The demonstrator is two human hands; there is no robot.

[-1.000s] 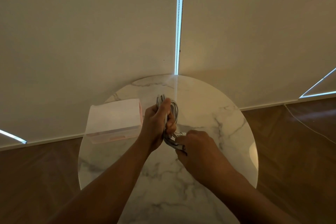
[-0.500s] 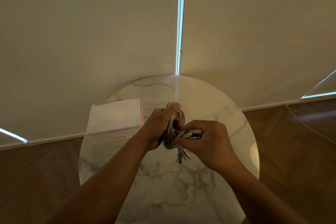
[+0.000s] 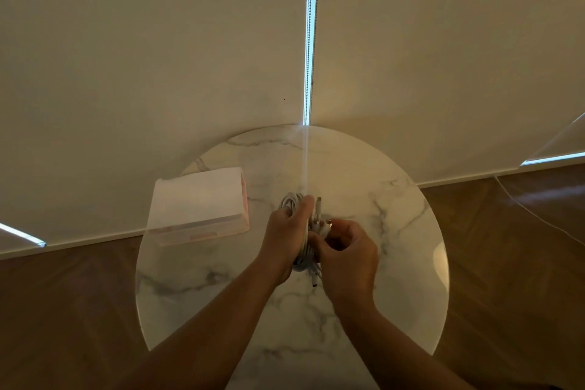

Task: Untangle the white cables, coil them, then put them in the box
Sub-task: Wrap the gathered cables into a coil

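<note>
Our right hand (image 3: 345, 250) has lifted a connector end (image 3: 329, 223), pinching it; our left hand (image 3: 286, 231) still grips the coiled white cables (image 3: 289, 203) above the bench (image 3: 395, 231). Coiling looks nearly finished; the box (image 3: 196, 206) waits just beyond, left.

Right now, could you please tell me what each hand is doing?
Left hand: grips the white cable bundle.
Right hand: pinches a cable connector.

Seemingly coiled white cables (image 3: 288, 203) near pale box (image 3: 196, 203)
</note>
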